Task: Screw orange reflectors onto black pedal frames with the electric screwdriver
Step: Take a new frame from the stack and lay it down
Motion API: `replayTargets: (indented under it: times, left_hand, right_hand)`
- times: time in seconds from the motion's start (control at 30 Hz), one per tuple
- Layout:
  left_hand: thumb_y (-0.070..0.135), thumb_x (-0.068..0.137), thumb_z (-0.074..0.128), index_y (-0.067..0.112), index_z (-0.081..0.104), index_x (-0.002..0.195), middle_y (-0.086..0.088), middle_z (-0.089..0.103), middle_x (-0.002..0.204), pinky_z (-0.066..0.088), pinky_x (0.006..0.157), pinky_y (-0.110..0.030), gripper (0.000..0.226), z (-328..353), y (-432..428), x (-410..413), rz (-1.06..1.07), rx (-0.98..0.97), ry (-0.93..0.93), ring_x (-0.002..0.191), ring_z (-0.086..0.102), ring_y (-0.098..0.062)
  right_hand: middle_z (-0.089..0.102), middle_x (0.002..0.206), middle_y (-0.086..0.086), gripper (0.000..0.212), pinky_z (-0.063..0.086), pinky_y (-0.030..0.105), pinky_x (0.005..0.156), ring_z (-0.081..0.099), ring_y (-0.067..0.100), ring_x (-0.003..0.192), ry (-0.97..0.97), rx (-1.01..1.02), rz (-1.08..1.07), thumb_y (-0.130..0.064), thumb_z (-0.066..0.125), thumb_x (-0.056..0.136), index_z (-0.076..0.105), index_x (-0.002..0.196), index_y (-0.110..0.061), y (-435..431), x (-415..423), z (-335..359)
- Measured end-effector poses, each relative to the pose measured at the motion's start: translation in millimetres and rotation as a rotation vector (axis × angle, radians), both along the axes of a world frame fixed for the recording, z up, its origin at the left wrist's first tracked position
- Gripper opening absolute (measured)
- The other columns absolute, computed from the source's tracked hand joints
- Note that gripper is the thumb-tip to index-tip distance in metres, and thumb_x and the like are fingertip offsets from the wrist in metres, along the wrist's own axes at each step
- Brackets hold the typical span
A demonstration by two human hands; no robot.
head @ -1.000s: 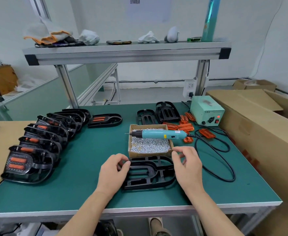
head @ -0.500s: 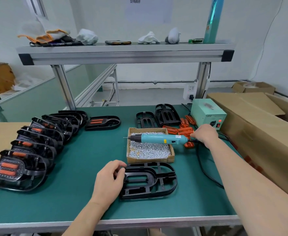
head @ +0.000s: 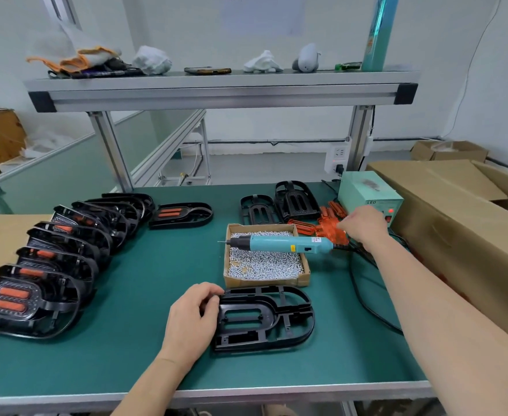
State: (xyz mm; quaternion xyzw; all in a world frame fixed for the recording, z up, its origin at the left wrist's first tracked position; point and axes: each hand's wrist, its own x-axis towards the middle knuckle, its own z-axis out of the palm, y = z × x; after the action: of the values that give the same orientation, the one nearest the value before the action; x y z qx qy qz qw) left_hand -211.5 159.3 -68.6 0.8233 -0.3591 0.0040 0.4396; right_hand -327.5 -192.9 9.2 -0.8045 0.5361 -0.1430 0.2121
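The left hand still gripped the squared left end of the bare pedal frame, fingers curled over its edge. The frame lay flat just in front of the screw box, long axis left to right, rounded end pointing right. The right hand had left the frame for the orange reflectors, fingers bent onto the pile. Whether it pinched one could not be told, but fitting a reflector seemed next.

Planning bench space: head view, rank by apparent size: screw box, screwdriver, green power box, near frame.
1. Near frame and screw box: alike; frame is closer.
2. Green power box.
3. Screwdriver, long but slim.
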Motion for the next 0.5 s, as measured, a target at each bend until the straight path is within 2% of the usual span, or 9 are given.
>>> replayTargets:
  times: [0.03, 0.1, 0.17, 0.3, 0.37, 0.5]
  left_hand:
    - [0.006, 0.091, 0.060, 0.028, 0.067, 0.089, 0.019, 0.066, 0.087, 0.042, 0.077, -0.011, 0.024, 0, 0, 0, 0.000, 0.000, -0.002, 0.084, 0.060, -0.001]
    - [0.007, 0.091, 0.061, 0.028, 0.068, 0.088, 0.018, 0.066, 0.086, 0.041, 0.076, -0.010, 0.023, 0, 0, 0, 0.000, -0.002, -0.004, 0.084, 0.060, -0.001]
    - [0.008, 0.091, 0.062, 0.028, 0.069, 0.088, 0.016, 0.066, 0.085, 0.043, 0.076, -0.012, 0.022, 1, 0, -1, -0.005, -0.005, -0.012, 0.082, 0.060, -0.003]
    - [0.009, 0.091, 0.064, 0.029, 0.070, 0.088, 0.009, 0.066, 0.082, 0.047, 0.077, -0.019, 0.021, 2, 0, -3, -0.010, -0.015, -0.033, 0.079, 0.060, -0.007]
    - [0.011, 0.091, 0.064, 0.031, 0.069, 0.087, 0.009, 0.065, 0.081, 0.043, 0.073, -0.012, 0.021, 3, 1, -3, -0.006, -0.029, -0.034, 0.077, 0.058, -0.007]
    - [0.016, 0.088, 0.068, 0.034, 0.067, 0.086, 0.009, 0.063, 0.078, 0.039, 0.069, -0.007, 0.018, 4, 1, -2, -0.006, -0.058, -0.034, 0.078, 0.056, -0.007]
  right_hand:
    - [0.072, 0.094, 0.014, 0.017, 0.050, 0.029, 0.067, 0.063, 0.028, 0.083, -0.069, -0.016, -0.009, -0.022, 0.070, 0.086, 0.073, 0.088, -0.006, 2, -2, 6]
    - [0.074, 0.092, 0.010, 0.015, 0.052, 0.033, 0.075, 0.064, 0.029, 0.091, -0.176, -0.058, 0.013, -0.022, 0.070, 0.089, 0.076, 0.081, -0.009, 8, -5, 17]
    - [0.072, 0.082, 0.002, 0.021, 0.045, 0.031, 0.073, 0.062, 0.023, 0.084, -0.250, -0.090, 0.038, -0.022, 0.071, 0.088, 0.072, 0.068, -0.015, 17, -7, 28]
    - [0.066, 0.065, -0.012, 0.021, 0.042, 0.026, 0.064, 0.057, 0.003, 0.067, -0.398, -0.034, 0.097, -0.024, 0.077, 0.084, 0.075, 0.068, -0.009, 37, -5, 42]
    - [0.066, 0.064, -0.011, 0.020, 0.041, 0.024, 0.056, 0.057, 0.002, 0.066, -0.411, 0.013, 0.148, -0.024, 0.080, 0.080, 0.075, 0.067, -0.010, 52, -2, 45]
    - [0.070, 0.068, 0.001, 0.020, 0.042, 0.023, 0.054, 0.060, 0.012, 0.068, -0.385, 0.082, 0.269, -0.019, 0.080, 0.077, 0.072, 0.060, -0.012, 81, 2, 43]
